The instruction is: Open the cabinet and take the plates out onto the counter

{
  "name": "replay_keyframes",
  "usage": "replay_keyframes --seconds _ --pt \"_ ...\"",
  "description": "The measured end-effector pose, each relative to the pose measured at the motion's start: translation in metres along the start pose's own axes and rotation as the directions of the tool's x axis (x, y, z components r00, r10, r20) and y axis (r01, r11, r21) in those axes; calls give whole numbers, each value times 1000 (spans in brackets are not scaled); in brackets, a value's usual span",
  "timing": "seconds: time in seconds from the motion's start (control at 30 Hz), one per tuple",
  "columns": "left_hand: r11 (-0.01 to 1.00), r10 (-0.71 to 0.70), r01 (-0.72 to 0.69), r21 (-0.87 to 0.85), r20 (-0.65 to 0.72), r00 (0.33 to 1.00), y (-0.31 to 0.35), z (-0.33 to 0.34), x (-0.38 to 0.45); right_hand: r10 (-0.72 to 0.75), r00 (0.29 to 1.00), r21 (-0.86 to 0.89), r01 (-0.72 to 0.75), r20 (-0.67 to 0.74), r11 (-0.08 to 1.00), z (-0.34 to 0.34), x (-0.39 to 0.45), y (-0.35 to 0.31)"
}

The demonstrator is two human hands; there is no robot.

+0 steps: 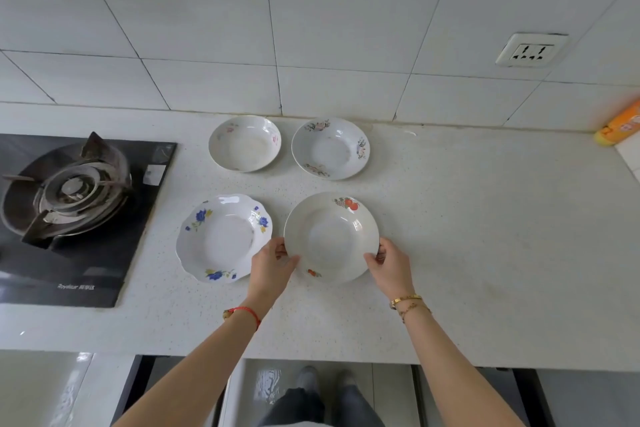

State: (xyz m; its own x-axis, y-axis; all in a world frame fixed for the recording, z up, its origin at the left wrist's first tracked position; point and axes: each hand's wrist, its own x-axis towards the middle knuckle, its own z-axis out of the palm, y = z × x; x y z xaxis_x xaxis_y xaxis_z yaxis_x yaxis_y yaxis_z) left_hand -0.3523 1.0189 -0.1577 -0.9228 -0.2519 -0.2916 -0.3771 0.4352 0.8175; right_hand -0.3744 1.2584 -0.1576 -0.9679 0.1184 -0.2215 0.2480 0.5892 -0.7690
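Both hands hold the round white fruit-printed plate (331,237) on the pale speckled counter (485,236), right of the black gas stove (74,215): left hand (272,265) and right hand (389,265) pinch its near rim. Three more floral white plates lie between it and the stove.

Home kitchen: gas hob (69,191), tiled wall (311,28).

The gas burner (65,191) runs off the left edge, and the orange package (621,125) is cut by the right edge, its print too blurred to read. Below the counter (485,253), the cabinet (145,388) front is mostly hidden by the forearms and the bottom edge.
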Motion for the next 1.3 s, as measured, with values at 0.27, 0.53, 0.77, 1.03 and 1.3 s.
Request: replay_keyframes --seconds 0.27,0.53,0.77,1.03,1.3 --pt "1000 -3 4 18 -27 1000 -5 7 5 -7 1000 -10 7 31 1000 0 7 1" --pt "998 9 -7 59 -40 999 0 8 2 -23 997 -68 27 68 997 -4 13 3" --pt "995 17 -13 96 -45 999 2 8 1 -42 996 -92 49 78 995 -5 12 4" --pt "993 18 -13 116 -37 999 4 8 -3 -36 997 -94 43 72 995 -4 8 0" --pt "968 40 -32 248 -29 999 10 1 -3 -3 996 -165 17 87 986 -11 10 -2"
